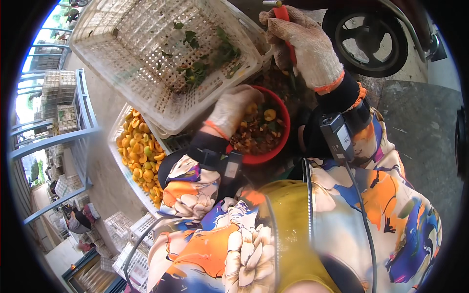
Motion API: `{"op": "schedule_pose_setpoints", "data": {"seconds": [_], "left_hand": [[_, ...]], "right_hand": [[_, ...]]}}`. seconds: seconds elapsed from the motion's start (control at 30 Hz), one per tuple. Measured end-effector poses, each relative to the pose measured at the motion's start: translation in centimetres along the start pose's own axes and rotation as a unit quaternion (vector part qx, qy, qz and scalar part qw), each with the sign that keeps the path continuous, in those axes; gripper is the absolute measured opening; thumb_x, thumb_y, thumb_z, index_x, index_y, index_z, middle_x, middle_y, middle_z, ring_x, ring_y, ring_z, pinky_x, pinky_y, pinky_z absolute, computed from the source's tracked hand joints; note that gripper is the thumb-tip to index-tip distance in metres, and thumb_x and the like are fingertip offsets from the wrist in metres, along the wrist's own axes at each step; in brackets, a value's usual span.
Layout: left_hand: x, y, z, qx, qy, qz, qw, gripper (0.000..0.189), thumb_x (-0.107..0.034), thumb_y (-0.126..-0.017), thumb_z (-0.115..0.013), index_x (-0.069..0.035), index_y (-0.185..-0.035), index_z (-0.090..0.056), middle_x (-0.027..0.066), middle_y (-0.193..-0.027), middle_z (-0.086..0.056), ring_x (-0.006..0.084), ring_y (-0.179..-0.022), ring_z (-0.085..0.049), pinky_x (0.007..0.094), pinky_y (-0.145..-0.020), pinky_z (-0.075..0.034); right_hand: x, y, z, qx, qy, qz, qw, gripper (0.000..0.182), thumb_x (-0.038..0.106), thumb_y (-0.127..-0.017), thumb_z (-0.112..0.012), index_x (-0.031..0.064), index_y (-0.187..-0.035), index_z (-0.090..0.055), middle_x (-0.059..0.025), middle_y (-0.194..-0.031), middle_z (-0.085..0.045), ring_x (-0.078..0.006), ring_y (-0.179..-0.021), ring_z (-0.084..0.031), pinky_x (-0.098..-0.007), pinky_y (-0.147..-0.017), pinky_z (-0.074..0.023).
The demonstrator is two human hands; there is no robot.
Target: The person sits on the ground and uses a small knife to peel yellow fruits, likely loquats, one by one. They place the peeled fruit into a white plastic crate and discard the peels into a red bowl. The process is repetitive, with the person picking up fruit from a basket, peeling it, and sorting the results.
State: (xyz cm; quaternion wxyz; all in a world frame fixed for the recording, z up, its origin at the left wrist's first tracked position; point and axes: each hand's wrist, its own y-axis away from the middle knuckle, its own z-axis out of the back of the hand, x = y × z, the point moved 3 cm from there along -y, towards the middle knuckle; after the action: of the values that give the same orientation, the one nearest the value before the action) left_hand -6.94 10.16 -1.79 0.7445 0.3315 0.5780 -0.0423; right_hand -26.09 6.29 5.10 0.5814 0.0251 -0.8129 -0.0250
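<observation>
My right hand (300,44), in a soiled knitted glove, is closed around the red handle of a tool (281,14) with a metal end; the kind of tool is not clear. My left hand (236,108), gloved too and blurred, reaches over the rim of a red round basin (287,124); its fingertips are hard to see, and whether it holds anything cannot be told. In the basin lie brown pits or scraps, green leaves and a yellow-orange fruit piece (270,114). Halved yellow-orange fruits (141,150) fill a white crate left of my left arm.
A tilted white plastic crate (146,62) with leaves inside stands beyond the basin. A black wheel (366,42) is at the upper right. Blue metal railing (55,141), stacked crates (60,88) and a person (78,219) are farther off at left. Cables run along both my sleeves.
</observation>
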Motion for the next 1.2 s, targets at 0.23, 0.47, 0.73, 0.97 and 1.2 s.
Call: {"op": "schedule_pose_setpoints", "data": {"seconds": [0.23,0.47,0.73,0.97,1.2], "left_hand": [[6.0,-3.9,-7.5,-0.023,-0.417,0.064,0.907,0.035,-0.031,-0.086,-0.055,-0.009,-0.112,-0.063,0.0192,-0.101,-0.069,0.035,-0.095,-0.067,0.0459,-0.084,-0.051],[7.3,-4.8,-8.4,-0.039,-0.487,0.131,0.863,0.031,-0.027,-0.088,-0.05,-0.008,-0.111,-0.057,0.021,-0.103,-0.069,0.0407,-0.097,-0.066,0.0534,-0.081,-0.051],[2.3,-4.7,-4.0,-0.084,-0.385,-0.057,0.917,0.026,-0.022,-0.085,-0.056,-0.01,-0.106,-0.067,0.0171,-0.1,-0.068,0.0364,-0.097,-0.065,0.0435,-0.088,-0.051],[1.2,-8.4,16.1,-0.247,-0.229,0.059,0.94,0.032,0.001,-0.079,-0.053,-0.004,-0.103,-0.074,0.0116,-0.103,-0.073,0.0192,-0.101,-0.067,0.0289,-0.089,-0.05],[11.5,-14.8,21.9,-0.241,-0.134,0.189,0.943,0.032,0.003,-0.082,-0.058,-0.005,-0.11,-0.07,0.0107,-0.1,-0.07,0.0194,-0.077,-0.066,0.0349,-0.061,-0.053]], "right_hand": [[1.3,0.5,0.4,0.009,-0.024,-0.003,1.0,0.026,0.019,-0.091,-0.064,0.005,-0.113,-0.063,0.0007,-0.073,-0.059,-0.0063,-0.052,-0.052,-0.0212,-0.045,-0.0406],[1.6,0.6,1.1,-0.008,-0.043,-0.001,0.999,0.025,0.02,-0.091,-0.063,0.0046,-0.112,-0.062,0.001,-0.074,-0.06,-0.0058,-0.052,-0.052,-0.0201,-0.046,-0.0398],[1.9,1.0,1.3,-0.029,-0.024,-0.013,0.999,0.029,0.018,-0.095,-0.057,0.0016,-0.119,-0.06,-0.0019,-0.08,-0.061,-0.0069,-0.052,-0.053,-0.0197,-0.043,-0.0388],[2.0,0.6,1.2,-0.033,-0.037,-0.032,0.998,0.025,0.013,-0.094,-0.056,0.0011,-0.116,-0.059,-0.0032,-0.084,-0.061,-0.0075,-0.054,-0.053,-0.019,-0.048,-0.0432],[1.1,-0.1,0.6,-0.041,-0.014,-0.095,0.995,0.029,0.007,-0.09,-0.055,-0.0016,-0.117,-0.057,-0.0053,-0.089,-0.061,-0.0077,-0.06,-0.055,-0.0187,-0.052,-0.0456]]}}
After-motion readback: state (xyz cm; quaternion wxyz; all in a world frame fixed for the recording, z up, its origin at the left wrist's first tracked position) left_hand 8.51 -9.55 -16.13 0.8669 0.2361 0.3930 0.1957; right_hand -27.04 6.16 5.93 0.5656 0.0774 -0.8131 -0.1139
